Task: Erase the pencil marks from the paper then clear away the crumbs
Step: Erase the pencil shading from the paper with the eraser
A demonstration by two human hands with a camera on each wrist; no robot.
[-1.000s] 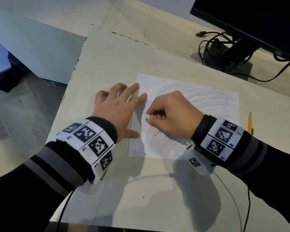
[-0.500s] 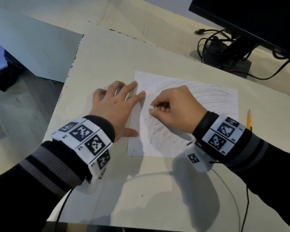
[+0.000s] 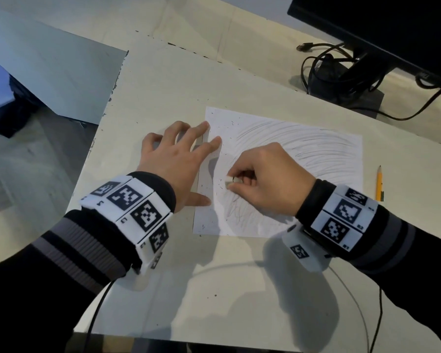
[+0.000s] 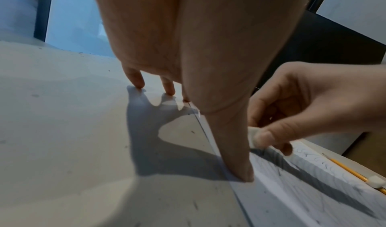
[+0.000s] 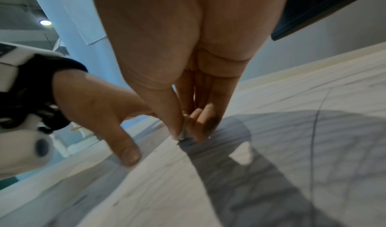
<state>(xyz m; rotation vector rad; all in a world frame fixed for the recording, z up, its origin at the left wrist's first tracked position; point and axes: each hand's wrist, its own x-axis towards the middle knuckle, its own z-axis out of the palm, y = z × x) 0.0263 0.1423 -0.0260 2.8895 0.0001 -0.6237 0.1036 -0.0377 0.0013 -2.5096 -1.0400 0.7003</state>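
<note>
Table (image 3: 163,80) bearing the paper (image 3: 316,154), pencil-marked – no legible writing; left hand (image 3: 173,159), fingers spread, pressing the paper's edge beside the grip; right hand (image 3: 262,179), curled, pinching the eraser (image 3: 229,180) on the sheet – crumbs (image 3: 215,174) around it

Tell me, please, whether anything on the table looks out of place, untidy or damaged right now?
Mostly the paper: dark eraser crumbs are scattered over its left part, and grey pencil marks still cover much of it. That fits erasing in progress, with the right hand pinching the eraser. Nothing looks torn or spilled.
</note>
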